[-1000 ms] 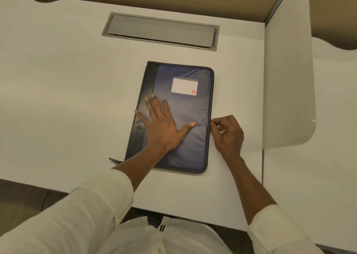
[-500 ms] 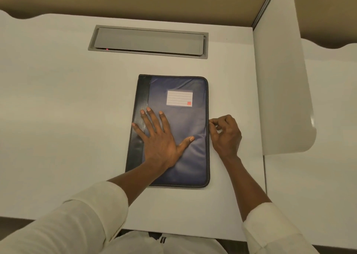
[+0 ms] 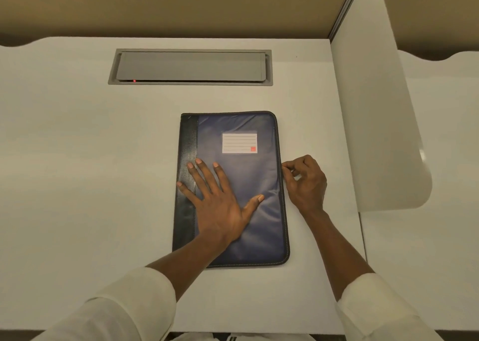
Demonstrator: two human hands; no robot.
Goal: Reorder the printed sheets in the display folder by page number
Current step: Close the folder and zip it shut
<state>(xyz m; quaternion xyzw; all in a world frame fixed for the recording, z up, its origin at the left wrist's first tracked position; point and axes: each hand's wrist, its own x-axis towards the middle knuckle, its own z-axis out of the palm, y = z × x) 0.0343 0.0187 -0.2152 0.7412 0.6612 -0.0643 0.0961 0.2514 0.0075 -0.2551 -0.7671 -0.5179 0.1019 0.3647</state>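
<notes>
From the head view, the closed blue display folder [image 3: 255, 177] lies mid-desk [image 3: 88, 185], spine to the left. The left hand [image 3: 220, 207] presses flat on its cover, fingers spread. The right hand [image 3: 307, 184], fingers curled, pinches the folder's right edge.

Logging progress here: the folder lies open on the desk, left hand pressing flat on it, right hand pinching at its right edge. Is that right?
Not quite: the head view shows the folder closed, its blue cover and label facing up. The rest stands: left hand pressing flat on it, right hand pinching at its right edge.
</notes>
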